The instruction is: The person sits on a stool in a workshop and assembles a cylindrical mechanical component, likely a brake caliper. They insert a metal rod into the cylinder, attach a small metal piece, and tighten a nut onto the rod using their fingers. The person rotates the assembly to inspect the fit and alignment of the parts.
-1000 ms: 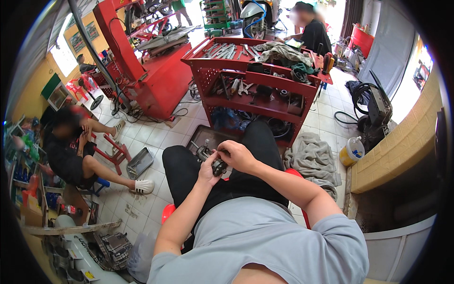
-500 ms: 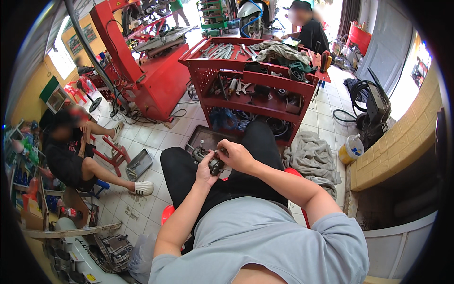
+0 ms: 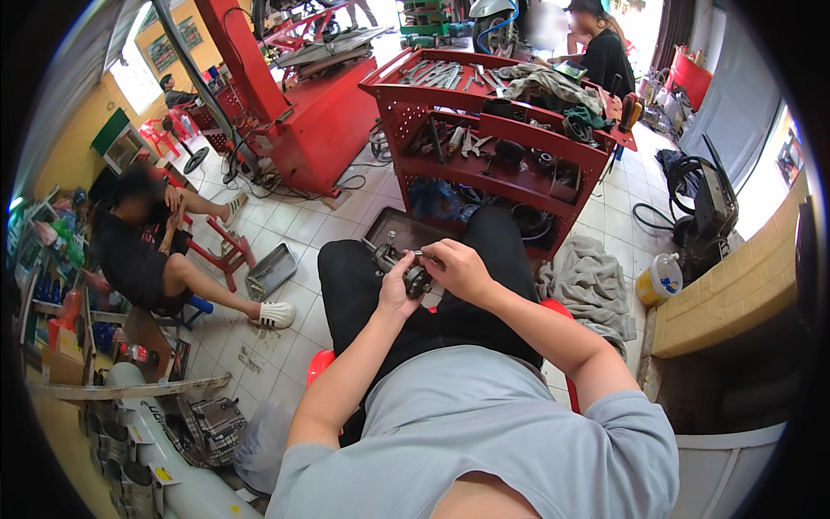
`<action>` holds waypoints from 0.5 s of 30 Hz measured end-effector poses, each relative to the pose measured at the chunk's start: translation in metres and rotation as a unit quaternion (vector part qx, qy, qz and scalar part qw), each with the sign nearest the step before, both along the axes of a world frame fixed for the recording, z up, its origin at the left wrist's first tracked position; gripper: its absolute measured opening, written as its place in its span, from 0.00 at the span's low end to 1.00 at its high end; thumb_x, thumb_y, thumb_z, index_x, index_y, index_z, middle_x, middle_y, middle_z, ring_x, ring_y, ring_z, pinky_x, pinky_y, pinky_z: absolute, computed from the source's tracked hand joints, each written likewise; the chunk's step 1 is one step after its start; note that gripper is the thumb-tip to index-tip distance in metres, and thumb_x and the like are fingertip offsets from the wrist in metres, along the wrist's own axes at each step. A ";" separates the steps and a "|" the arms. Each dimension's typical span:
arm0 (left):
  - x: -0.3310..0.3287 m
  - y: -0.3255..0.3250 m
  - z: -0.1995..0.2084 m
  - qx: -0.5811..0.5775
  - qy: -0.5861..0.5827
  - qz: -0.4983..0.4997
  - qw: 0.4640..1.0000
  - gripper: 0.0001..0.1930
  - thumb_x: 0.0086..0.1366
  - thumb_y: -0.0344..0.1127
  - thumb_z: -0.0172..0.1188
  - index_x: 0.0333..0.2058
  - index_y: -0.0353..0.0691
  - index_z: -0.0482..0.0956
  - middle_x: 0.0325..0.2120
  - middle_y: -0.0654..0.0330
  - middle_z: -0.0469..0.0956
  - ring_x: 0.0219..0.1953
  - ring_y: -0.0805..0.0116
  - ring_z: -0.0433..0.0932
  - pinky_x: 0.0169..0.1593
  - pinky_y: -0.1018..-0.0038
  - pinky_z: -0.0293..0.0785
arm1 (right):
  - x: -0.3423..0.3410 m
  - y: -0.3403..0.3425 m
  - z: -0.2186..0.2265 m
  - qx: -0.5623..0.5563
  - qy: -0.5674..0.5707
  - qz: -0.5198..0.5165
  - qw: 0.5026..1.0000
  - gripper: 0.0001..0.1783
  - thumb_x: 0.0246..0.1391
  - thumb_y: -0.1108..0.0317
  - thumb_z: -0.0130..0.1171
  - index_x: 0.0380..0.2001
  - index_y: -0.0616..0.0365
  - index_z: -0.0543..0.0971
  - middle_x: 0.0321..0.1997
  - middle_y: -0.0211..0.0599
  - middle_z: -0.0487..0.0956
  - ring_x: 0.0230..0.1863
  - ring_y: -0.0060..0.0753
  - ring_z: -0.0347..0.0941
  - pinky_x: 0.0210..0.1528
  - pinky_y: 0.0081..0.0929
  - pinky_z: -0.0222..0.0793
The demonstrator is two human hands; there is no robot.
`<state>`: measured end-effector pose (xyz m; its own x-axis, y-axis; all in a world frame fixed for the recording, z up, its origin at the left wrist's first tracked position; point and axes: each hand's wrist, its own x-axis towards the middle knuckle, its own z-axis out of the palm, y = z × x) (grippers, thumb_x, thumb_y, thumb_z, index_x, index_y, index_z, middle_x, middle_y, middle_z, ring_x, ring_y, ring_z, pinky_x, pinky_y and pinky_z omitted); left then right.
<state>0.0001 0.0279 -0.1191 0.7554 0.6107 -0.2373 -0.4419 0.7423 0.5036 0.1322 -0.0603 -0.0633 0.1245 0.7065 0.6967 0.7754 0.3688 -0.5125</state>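
Above my lap is a dark metal machine part (image 3: 419, 282) with a round, toothed-looking end and a narrower, shinier end pointing away to the left. My left hand (image 3: 398, 292) is wrapped around its middle. From the right, my right hand (image 3: 456, 267) pinches with thumb and fingers at the part's upper side, right beside the left fingertips. Whatever lies between those right fingers is too small and covered to make out. Beyond my knees, a dark shallow tray (image 3: 386, 227) rests on the floor.
Ahead stands a red tool cart (image 3: 510, 206) with wrenches (image 3: 439, 74) and rags (image 3: 553, 86) on top. A grey cloth (image 3: 588, 290) lies on the floor at right, near a yellowish bucket (image 3: 659, 279). At left, a seated person (image 3: 143, 251) is beside a metal tray (image 3: 271, 271).
The whole view has shifted, so the surroundings appear farther right and slightly higher. Both hands still hold the part, and the right fingers have moved slightly on it.
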 end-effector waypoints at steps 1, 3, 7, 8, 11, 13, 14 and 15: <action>0.000 0.001 0.000 0.000 0.003 -0.001 1.000 0.03 0.65 0.38 0.56 0.35 0.49 0.76 0.33 0.64 0.79 0.37 0.69 0.79 0.42 0.70 0.76 | -0.002 -0.001 0.002 0.002 0.009 0.008 1.000 0.08 0.45 0.73 0.63 0.32 0.59 0.79 0.27 0.39 0.76 0.28 0.42 0.75 0.30 0.34 0.73; -0.001 0.003 -0.002 0.005 -0.004 0.008 1.000 0.03 0.65 0.39 0.56 0.34 0.50 0.77 0.32 0.65 0.79 0.37 0.70 0.79 0.42 0.70 0.75 | -0.005 -0.003 0.004 0.006 0.026 0.023 0.999 0.09 0.45 0.74 0.62 0.33 0.59 0.80 0.28 0.39 0.76 0.28 0.42 0.75 0.30 0.33 0.74; -0.003 0.006 0.005 0.013 -0.004 0.020 1.000 0.03 0.63 0.38 0.58 0.33 0.49 0.78 0.32 0.66 0.79 0.36 0.71 0.79 0.41 0.72 0.74 | -0.001 -0.002 0.002 0.010 -0.022 0.030 0.999 0.11 0.44 0.76 0.61 0.35 0.58 0.81 0.29 0.39 0.77 0.29 0.41 0.76 0.31 0.32 0.74; -0.004 0.005 0.011 0.005 0.009 0.030 0.999 0.03 0.63 0.38 0.59 0.33 0.49 0.78 0.32 0.67 0.80 0.36 0.72 0.79 0.41 0.72 0.75 | 0.000 -0.002 0.001 0.010 -0.033 0.032 0.999 0.12 0.44 0.77 0.61 0.36 0.58 0.81 0.30 0.38 0.77 0.29 0.41 0.76 0.31 0.32 0.74; -0.006 0.002 0.014 -0.012 0.019 0.038 0.999 0.02 0.62 0.37 0.60 0.33 0.50 0.77 0.32 0.67 0.80 0.35 0.72 0.79 0.41 0.72 0.75 | -0.001 -0.004 0.001 0.000 -0.055 0.033 0.998 0.13 0.44 0.78 0.60 0.36 0.57 0.81 0.30 0.38 0.77 0.30 0.41 0.76 0.32 0.32 0.74; -0.006 0.004 0.016 -0.013 0.013 0.036 0.999 0.02 0.61 0.36 0.61 0.33 0.50 0.77 0.32 0.68 0.80 0.35 0.72 0.79 0.41 0.72 0.75 | -0.001 -0.003 0.000 0.001 -0.058 0.035 0.998 0.13 0.44 0.77 0.61 0.36 0.57 0.81 0.30 0.39 0.77 0.29 0.41 0.75 0.32 0.32 0.74; -0.006 0.005 0.015 -0.010 0.006 0.036 0.999 0.02 0.61 0.35 0.61 0.33 0.50 0.77 0.32 0.67 0.80 0.35 0.72 0.79 0.42 0.72 0.75 | -0.001 -0.002 0.002 0.006 -0.056 0.034 0.998 0.13 0.43 0.77 0.61 0.36 0.57 0.80 0.30 0.39 0.77 0.29 0.41 0.76 0.32 0.32 0.74; -0.006 0.006 0.014 -0.010 0.000 0.035 0.999 0.02 0.61 0.35 0.61 0.33 0.50 0.77 0.33 0.67 0.80 0.35 0.72 0.78 0.42 0.72 0.75 | -0.001 -0.002 0.004 0.008 -0.052 0.033 0.998 0.13 0.43 0.77 0.61 0.36 0.58 0.80 0.30 0.39 0.77 0.30 0.41 0.76 0.32 0.32 0.74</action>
